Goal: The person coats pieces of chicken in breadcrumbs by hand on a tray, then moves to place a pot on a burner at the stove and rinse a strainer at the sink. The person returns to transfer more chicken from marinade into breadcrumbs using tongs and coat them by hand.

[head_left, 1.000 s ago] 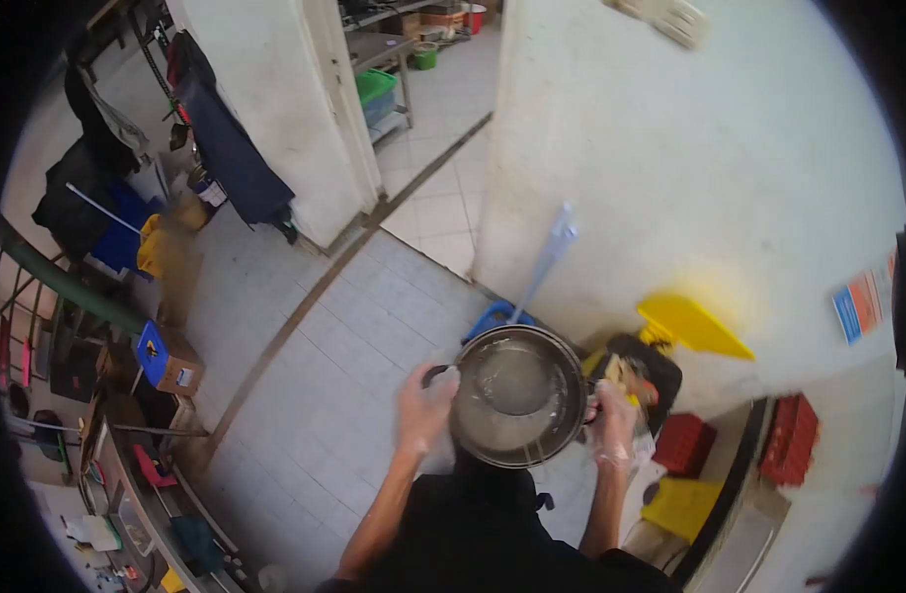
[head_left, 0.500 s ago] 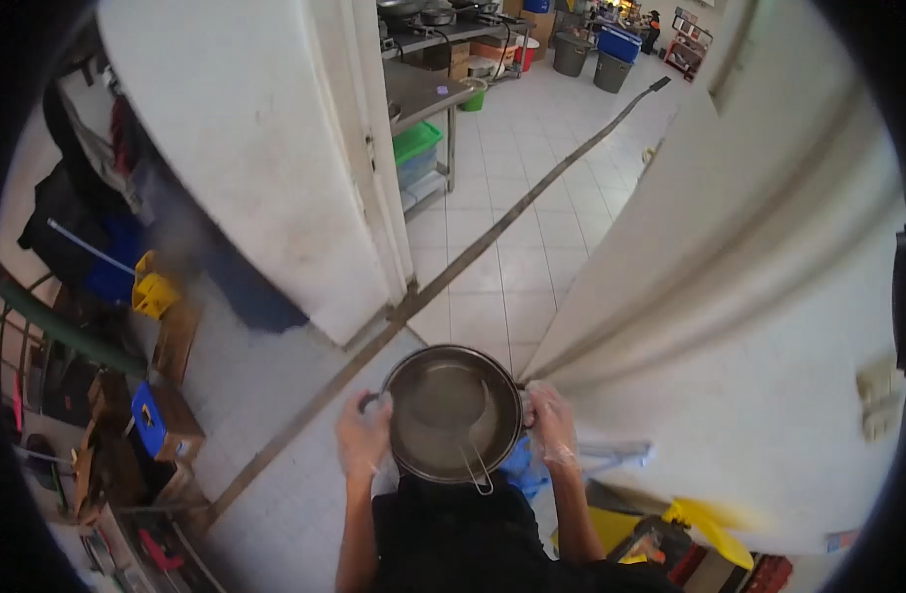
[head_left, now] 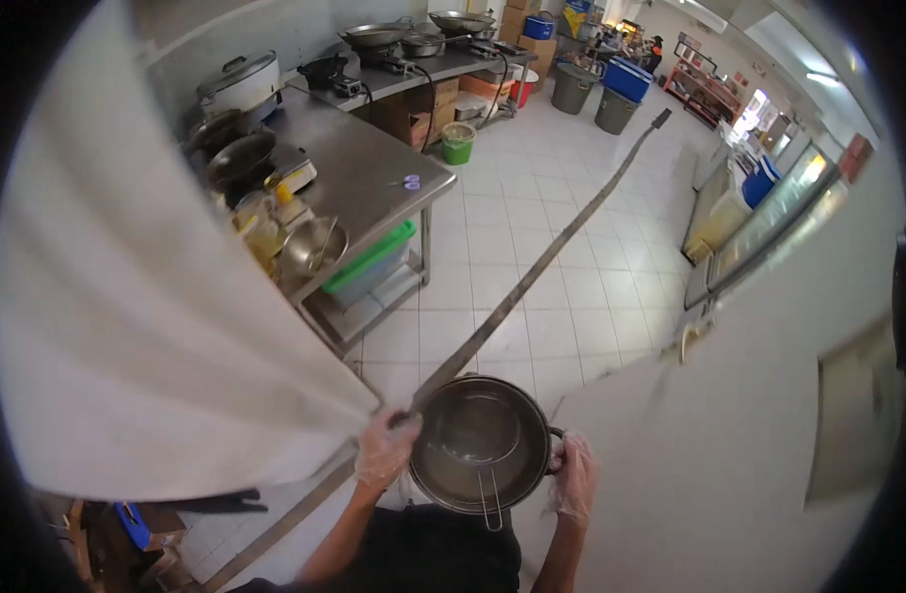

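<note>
A round dark metal pot (head_left: 433,474) is held in front of my body at the bottom centre. Inside it lies a strainer (head_left: 481,425), its wire handle resting over the near rim. My left hand (head_left: 387,450), in a clear plastic glove, is closed on the pot's left handle. On the other side my right hand (head_left: 575,474), gloved the same way, grips the right handle. Cloudy liquid seems to be in the pot, though its level cannot be told.
Walls flank the doorway. Beyond at left stands a steel table (head_left: 374,148) with pans, a steel bowl (head_left: 315,247) and purple scissors (head_left: 411,182). A dark strip (head_left: 532,277) crosses the tiled floor. Bins (head_left: 572,89), a glass-door fridge (head_left: 769,237) and people are farther back.
The view has swung from the wall to the doorway and moved closer to it, showing the room beyond. Both hands have kept hold of the pot, and the strainer's handle has shifted around the near rim.
</note>
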`<state>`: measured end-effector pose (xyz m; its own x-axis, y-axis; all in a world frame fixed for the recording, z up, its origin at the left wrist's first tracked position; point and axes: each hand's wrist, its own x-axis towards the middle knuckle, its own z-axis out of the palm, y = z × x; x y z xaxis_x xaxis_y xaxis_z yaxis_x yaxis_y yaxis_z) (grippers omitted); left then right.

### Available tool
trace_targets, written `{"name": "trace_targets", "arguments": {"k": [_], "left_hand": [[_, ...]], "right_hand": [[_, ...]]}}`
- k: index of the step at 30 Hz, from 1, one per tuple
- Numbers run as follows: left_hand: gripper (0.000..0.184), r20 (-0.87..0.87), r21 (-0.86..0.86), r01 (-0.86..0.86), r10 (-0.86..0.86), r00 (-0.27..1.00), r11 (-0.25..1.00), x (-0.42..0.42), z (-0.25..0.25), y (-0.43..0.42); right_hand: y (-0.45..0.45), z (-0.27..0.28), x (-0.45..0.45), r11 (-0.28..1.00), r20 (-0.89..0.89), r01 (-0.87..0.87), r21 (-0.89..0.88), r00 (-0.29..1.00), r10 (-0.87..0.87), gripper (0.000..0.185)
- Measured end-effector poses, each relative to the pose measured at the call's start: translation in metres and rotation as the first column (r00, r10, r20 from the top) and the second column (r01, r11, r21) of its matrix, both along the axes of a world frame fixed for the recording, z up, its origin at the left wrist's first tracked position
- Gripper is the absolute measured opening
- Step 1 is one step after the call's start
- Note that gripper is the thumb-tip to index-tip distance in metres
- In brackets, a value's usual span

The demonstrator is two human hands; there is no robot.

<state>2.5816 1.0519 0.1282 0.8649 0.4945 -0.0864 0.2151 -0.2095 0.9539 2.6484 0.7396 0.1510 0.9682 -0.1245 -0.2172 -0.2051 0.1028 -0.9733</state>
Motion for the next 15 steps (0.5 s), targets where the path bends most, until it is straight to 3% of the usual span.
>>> {"name": "trace_targets", "arguments": {"k": [2,3,7,10,12,14,15], "left_hand": [[0.044,-0.015,-0.028,-0.011,0.011,1.0,1.0,0.098,-0.001,0.024],[0.043,-0.001,0.044,-0.026,0.026,1.0,0.999,0.139,-0.001,0.023],[0.041,0.051,0.017,-0.076,0.076,0.996,0.997,0.303,0.019,0.031],[0.04,0.042,-0.01,-0.093,0.094,0.995,0.996,0.415,0.053,0.039],[0.039,-0.013,-0.103,-0.111,0.11,0.994,0.989,0.486,0.08,0.057],[0.038,0.026,-0.014,-0.169,0.169,0.985,0.986,0.568,0.076,0.071],[0.038,0.029,0.0,-0.173,0.173,0.985,0.985,0.608,0.073,0.081]], "right_hand": [[0.028,0.028,0.097,1.0,-0.098,0.006,0.024,0.995,-0.003,0.025],[0.034,0.041,0.139,1.0,-0.094,0.026,0.011,0.995,-0.025,0.029],[0.03,0.041,0.314,0.9,0.112,-0.149,-0.409,0.971,0.212,0.038],[0.043,0.07,0.441,0.904,0.052,-0.231,-0.359,0.962,0.266,0.04],[0.064,0.074,0.514,0.95,0.029,-0.232,-0.21,0.969,0.243,0.034],[0.086,0.084,0.602,0.96,-0.013,-0.235,-0.153,0.972,0.235,0.026],[0.088,0.067,0.649,0.938,0.042,-0.259,-0.229,0.96,0.275,0.027]]}}
